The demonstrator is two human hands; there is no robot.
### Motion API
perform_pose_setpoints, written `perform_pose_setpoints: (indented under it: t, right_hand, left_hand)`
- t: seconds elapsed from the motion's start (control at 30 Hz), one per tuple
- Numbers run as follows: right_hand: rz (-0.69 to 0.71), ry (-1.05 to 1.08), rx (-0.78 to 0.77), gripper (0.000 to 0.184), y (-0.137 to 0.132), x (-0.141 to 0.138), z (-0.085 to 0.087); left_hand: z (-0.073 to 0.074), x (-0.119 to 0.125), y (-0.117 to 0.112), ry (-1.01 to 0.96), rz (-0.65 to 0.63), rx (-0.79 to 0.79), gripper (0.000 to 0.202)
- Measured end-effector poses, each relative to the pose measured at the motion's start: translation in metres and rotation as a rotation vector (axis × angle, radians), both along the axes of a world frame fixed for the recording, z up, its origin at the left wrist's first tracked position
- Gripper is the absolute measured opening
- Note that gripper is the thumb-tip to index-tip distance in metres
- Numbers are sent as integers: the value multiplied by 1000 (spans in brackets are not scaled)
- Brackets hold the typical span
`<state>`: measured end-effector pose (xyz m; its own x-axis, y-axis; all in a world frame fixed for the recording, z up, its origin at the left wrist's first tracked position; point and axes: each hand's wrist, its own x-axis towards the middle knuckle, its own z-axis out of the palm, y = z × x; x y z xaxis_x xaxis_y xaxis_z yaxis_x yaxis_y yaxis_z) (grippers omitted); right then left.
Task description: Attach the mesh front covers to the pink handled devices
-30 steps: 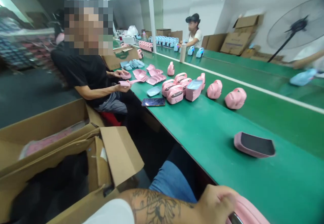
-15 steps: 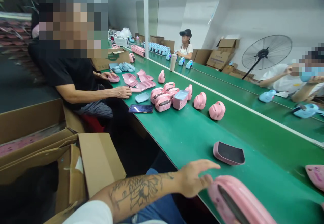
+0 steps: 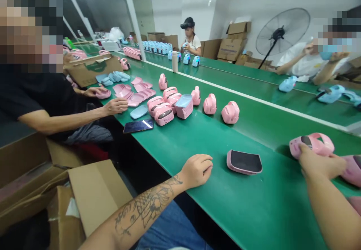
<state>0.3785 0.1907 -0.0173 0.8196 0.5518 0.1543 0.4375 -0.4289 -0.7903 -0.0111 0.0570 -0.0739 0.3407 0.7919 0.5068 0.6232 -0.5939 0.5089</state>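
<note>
Rested left hand [image 3: 197, 169] at lower centre on the green belt [image 3: 254, 212], fingers curled together, clamped on nothing. Laid right hand [image 3: 318, 163] against the pink shell [image 3: 311, 144] at right edge; could not tell whether closed round it. Risked knocking the shell into the neighbouring pink piece [image 3: 352, 169], or losing it from a shallow fingertip hold.

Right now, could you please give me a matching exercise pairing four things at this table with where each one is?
Things:
1 left hand
2 right hand
3 phone
4 dark-lined pink tray

Places:
A lying between the two hands
B holding a pink casing
C curled and empty, at the near edge of the green table
D flat on the table near the co-worker's hand

Pairs: 1-C, 2-B, 3-D, 4-A.
</note>
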Motion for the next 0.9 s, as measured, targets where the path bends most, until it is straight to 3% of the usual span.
perform_pose_setpoints:
  t: [0.07,0.23,0.33,0.4,0.6,0.73,0.9]
  right_hand:
    - [-164,62,-9,94,15,0,-6]
    - [-108,86,94,85,13,6,-9]
    - [-34,60,205,84,-9,-6,-4]
    - [66,59,280,74,-31,-22,-2]
    - [393,172,416,44,-107,-76,-9]
    - [489,275,455,33,-135,-95,-16]
    - [602,471,384,34,-139,-98,-18]
  left_hand:
    - [2,-2,0,16,-11,13,20]
    - [16,11,5,55,-44,89,24]
    - [32,39,16,163,-96,173,33]
    - [42,60,27,262,-128,212,37]
    - [57,98,48,391,-168,256,21]
    - [62,99,52,257,-124,155,19]
    - [67,100,56,57,-99,-133,20]
